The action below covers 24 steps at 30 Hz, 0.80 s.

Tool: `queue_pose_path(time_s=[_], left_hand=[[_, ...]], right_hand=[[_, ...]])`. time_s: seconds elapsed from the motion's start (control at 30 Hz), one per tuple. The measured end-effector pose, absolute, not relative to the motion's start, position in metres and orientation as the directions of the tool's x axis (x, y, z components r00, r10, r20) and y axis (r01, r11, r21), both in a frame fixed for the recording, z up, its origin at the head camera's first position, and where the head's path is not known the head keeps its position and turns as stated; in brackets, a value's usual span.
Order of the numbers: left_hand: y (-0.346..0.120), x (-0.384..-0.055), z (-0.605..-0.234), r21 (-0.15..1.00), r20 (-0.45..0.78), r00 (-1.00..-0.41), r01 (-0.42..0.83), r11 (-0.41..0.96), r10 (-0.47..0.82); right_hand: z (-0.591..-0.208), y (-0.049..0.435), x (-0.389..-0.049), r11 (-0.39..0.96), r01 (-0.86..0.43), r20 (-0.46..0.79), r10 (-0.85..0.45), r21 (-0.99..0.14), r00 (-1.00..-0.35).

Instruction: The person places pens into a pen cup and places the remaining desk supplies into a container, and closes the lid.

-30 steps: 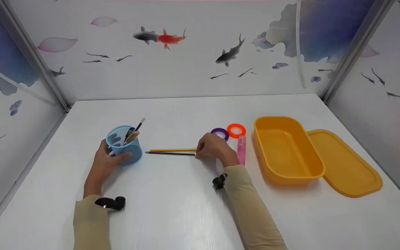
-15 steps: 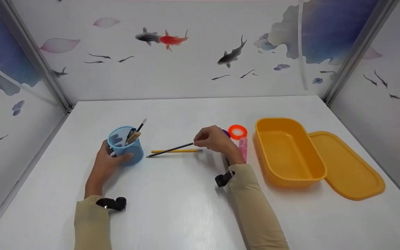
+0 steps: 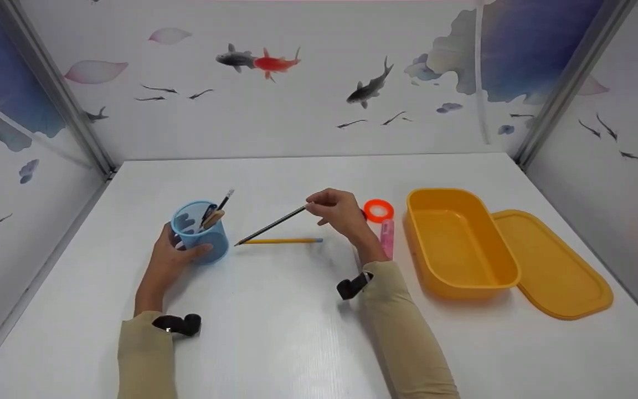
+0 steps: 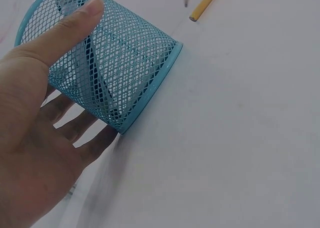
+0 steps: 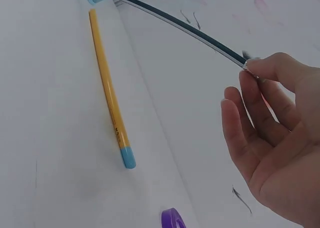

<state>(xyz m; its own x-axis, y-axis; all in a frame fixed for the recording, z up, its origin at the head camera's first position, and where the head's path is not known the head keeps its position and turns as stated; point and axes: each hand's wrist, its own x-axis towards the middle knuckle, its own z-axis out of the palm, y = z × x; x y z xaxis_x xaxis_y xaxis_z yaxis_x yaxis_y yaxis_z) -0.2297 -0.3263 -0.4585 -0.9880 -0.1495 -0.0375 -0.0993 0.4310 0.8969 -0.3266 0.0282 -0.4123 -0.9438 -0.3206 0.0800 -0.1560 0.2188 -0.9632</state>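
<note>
My left hand (image 3: 169, 260) grips a blue mesh pen cup (image 4: 125, 62), thumb on the near side and fingers round the far side. Inside the cup lean a black pencil (image 3: 225, 200) with a white eraser end and a wooden-looking piece (image 3: 212, 219), beside a dark item whose kind I cannot tell. Between thumb and fingertips my right hand (image 3: 342, 216) pinches a dark pencil (image 5: 175, 23) by its end. It slants down to the left, its point above the table near the cup. Beneath it a yellow pencil (image 5: 109, 87) with a blue end lies on the table.
An orange ring (image 3: 378, 210) and a pink stick-like item (image 3: 387, 238) lie right of my right hand. A purple ring (image 5: 172, 219) is mostly hidden by that hand in the head view. Farther right stand a yellow box (image 3: 463, 285) and its lid (image 3: 562, 266).
My right hand has lifted the dark pencil's end off the table from beside the yellow pencil, tilting it upward. The left hand still holds the cup in place.
</note>
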Motion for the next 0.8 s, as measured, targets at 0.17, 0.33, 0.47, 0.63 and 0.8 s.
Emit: queue_pose_path(time_s=[0.17,0.33,0.47,0.63,0.8], left_hand=[[-0.327,-0.229,-0.457,0.896,-0.048,-0.987,-0.110,0.430,-0.153],[-0.326,-0.231,-0.456,0.897,-0.048,-0.987,-0.110,0.427,-0.153],[-0.327,-0.231,-0.456,0.897,-0.039,-0.988,-0.101,0.431,-0.150],[-0.327,-0.230,-0.457,0.894,-0.031,-0.986,-0.100,0.436,-0.162],[-0.326,-0.229,-0.458,0.897,-0.036,-0.986,-0.104,0.430,-0.163]], right_hand=[[-0.403,0.020,-0.322,0.122,-0.146,0.108,-0.272,-0.982,-0.956],[-0.386,0.017,-0.316,0.006,-0.153,0.148,-0.232,-0.988,-0.961],[-0.374,0.014,-0.310,-0.093,-0.199,0.214,-0.208,-0.976,-0.954],[-0.357,0.008,-0.308,-0.178,-0.259,0.294,-0.205,-0.949,-0.934],[-0.336,-0.003,-0.307,-0.188,-0.292,0.329,-0.218,-0.938,-0.919]])
